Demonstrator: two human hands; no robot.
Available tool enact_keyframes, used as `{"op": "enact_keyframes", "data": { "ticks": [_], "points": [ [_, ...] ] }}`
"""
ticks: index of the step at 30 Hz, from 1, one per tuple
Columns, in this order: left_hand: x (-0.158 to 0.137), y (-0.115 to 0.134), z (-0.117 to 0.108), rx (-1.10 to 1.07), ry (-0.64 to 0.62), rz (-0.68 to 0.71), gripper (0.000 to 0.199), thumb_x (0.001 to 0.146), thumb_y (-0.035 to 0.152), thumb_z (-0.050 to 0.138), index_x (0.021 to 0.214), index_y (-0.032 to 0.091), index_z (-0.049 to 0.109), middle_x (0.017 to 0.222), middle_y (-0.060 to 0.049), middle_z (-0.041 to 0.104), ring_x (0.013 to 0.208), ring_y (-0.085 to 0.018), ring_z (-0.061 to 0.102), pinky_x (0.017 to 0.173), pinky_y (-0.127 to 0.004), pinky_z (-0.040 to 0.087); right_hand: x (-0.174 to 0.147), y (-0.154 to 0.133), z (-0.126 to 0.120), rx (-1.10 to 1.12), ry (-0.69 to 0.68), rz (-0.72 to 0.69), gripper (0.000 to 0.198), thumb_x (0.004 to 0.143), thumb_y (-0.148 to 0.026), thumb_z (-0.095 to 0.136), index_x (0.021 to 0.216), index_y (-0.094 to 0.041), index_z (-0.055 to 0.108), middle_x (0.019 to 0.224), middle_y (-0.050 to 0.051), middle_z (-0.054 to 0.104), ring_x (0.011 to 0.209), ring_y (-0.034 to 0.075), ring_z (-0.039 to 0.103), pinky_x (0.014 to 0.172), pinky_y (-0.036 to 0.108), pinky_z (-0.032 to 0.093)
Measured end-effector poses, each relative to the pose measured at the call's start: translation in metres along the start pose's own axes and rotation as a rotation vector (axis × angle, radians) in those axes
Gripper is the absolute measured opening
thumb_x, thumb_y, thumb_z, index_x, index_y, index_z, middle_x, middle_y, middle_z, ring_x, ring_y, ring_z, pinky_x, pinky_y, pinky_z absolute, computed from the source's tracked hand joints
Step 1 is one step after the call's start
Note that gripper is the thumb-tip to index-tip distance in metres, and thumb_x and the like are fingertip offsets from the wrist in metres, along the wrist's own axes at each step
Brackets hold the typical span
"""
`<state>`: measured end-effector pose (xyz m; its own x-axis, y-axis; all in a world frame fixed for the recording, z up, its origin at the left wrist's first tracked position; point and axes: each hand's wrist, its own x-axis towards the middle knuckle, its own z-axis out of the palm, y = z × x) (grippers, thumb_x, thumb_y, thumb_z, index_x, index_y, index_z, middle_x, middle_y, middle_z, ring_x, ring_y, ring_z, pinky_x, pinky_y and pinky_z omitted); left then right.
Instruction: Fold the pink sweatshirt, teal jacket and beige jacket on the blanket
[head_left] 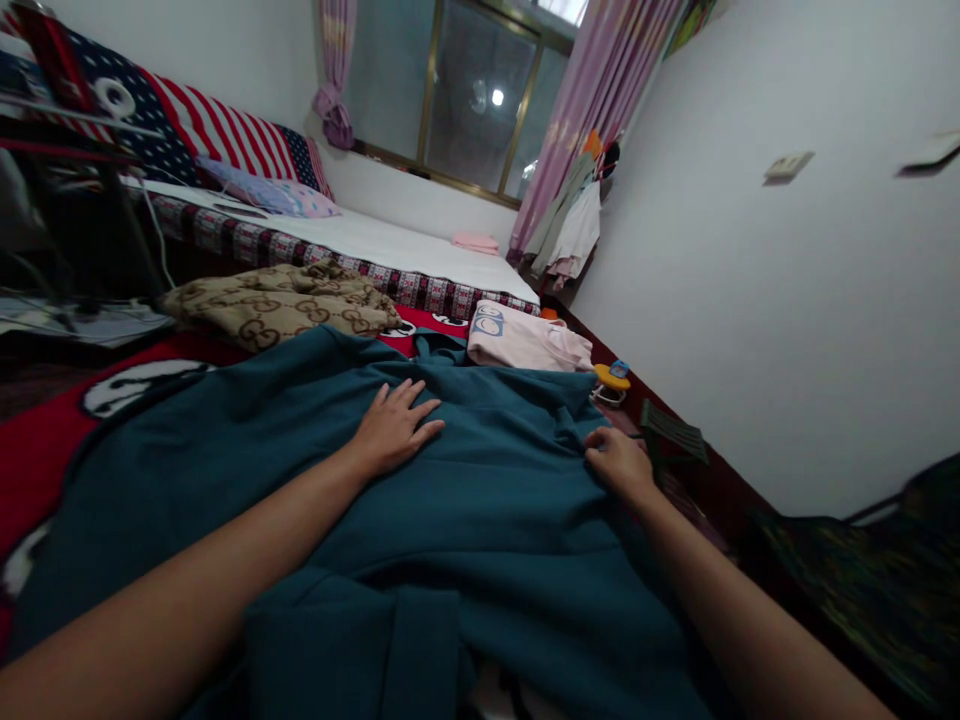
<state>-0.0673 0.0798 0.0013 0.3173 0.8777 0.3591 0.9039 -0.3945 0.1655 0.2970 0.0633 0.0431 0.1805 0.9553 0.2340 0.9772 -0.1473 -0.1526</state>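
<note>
1) Had a red cover [34, 435] with black-and-white figures for a surface, mostly hidden beneath a wide teal garment [487, 490]
2) Saw a loose tan patterned cloth [285, 300] near its far left edge, and a folded pale pink garment [517, 342] just beyond its far edge, farther right
3) Saw farther back a white-sheeted bed [397, 237], bearing a stars-and-stripes cushion [225, 130], a lilac pillow [277, 192] and a folded pink cloth [475, 242]
4) Faced a gold-framed window [480, 95] between lilac curtains, with clothes [577, 225] hanging beside the right-hand curtain
5) Noted a cluttered bench [75, 150] at the far left, and along the right wall a yellow-topped stool [611, 378] and a dark green stool [675, 432]
6) Rested the left hand [396, 428] palm down near the middle of the teal garment, fingers straight and spread, thumb apart, with hold of nothing
7) Set the right hand [621, 465] at the garment's right edge, fingers curled inward and nearly together, tips against the fabric; could not tell a pinch from a mere touch
8) Had the garment directly under the left fingers, at the tips of the right ones, and spread between both forearms, with a folded band at the near side
</note>
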Motion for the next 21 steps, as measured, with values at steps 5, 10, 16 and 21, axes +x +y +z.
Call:
{"op": "enact_keyframes", "data": {
  "ticks": [5, 10, 16, 21],
  "points": [
    [0.001, -0.002, -0.001, -0.072, 0.078, -0.009, 0.048, 0.096, 0.049, 0.038, 0.131, 0.025, 0.06, 0.148, -0.011, 0.044, 0.138, -0.03, 0.039, 0.113, -0.052, 0.028, 0.034, -0.03, -0.001, 0.402, 0.125, 0.111, 0.049, 0.075, -0.023, 0.063, 0.123, -0.013, 0.055, 0.106, 0.014, 0.069, 0.084, 0.023, 0.07, 0.075, 0.035, 0.055],
    [0.008, -0.015, -0.004, -0.317, 0.346, -0.226, 0.05, 0.094, 0.037, 0.045, 0.14, 0.019, 0.048, 0.148, -0.014, 0.041, 0.102, -0.022, 0.065, 0.101, -0.039, 0.046, 0.053, -0.057, 0.028, 0.94, 0.027, 0.409, 0.103, 0.067, -0.009, 0.072, 0.149, -0.017, 0.01, 0.108, 0.016, 0.068, 0.057, 0.017, 0.069, 0.053, 0.031, 0.059],
    [0.031, -0.041, 0.001, -0.344, 0.283, -0.361, 0.067, 0.081, 0.032, 0.061, 0.143, 0.016, 0.042, 0.131, -0.015, 0.057, 0.083, -0.019, 0.066, 0.09, -0.035, 0.051, 0.05, -0.055, 0.062, 0.916, 0.094, 0.407, 0.084, 0.067, -0.012, 0.076, 0.141, -0.01, 0.035, 0.083, 0.006, 0.071, 0.058, 0.017, 0.07, 0.052, 0.024, 0.058],
    [0.06, -0.055, -0.019, -0.231, 0.076, -0.28, 0.032, 0.073, 0.034, 0.067, 0.1, 0.016, 0.073, 0.096, -0.01, 0.072, 0.095, -0.028, 0.065, 0.086, -0.033, 0.05, 0.059, -0.045, 0.042, 0.93, 0.084, 0.337, 0.025, 0.073, -0.017, 0.072, 0.095, -0.009, 0.064, 0.058, 0.0, 0.063, 0.043, 0.016, 0.062, 0.043, 0.027, 0.056]
  ]
}}
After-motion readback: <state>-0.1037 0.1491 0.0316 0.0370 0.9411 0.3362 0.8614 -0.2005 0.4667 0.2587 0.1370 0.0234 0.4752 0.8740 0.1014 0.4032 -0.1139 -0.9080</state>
